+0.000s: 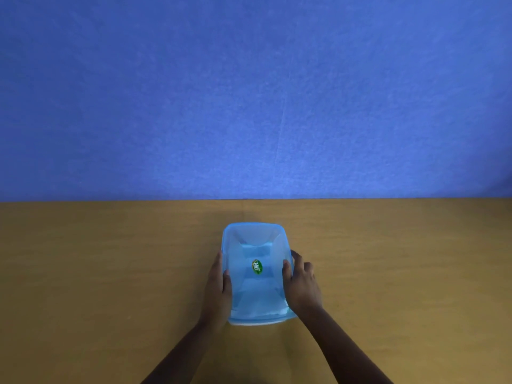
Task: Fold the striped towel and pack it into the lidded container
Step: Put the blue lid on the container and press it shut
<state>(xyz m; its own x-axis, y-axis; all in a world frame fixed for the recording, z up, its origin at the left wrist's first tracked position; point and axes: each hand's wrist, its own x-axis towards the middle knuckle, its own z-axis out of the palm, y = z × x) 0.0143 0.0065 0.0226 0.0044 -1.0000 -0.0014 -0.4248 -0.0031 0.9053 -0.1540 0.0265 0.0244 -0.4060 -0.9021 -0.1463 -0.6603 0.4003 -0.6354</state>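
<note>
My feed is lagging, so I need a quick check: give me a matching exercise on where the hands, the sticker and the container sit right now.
Things:
1. left hand
2. right hand
3. oval sticker
4. blue lidded container

Places:
A. middle of the lid
B. on the brown table, before the blue wall
C. against the container's right side
D. against the container's left side

Pairs: 1-D, 2-C, 3-A, 4-B

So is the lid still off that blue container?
No, the translucent blue lid with its green sticker sits on the container, and the left hand and right hand press its two long sides.
</note>
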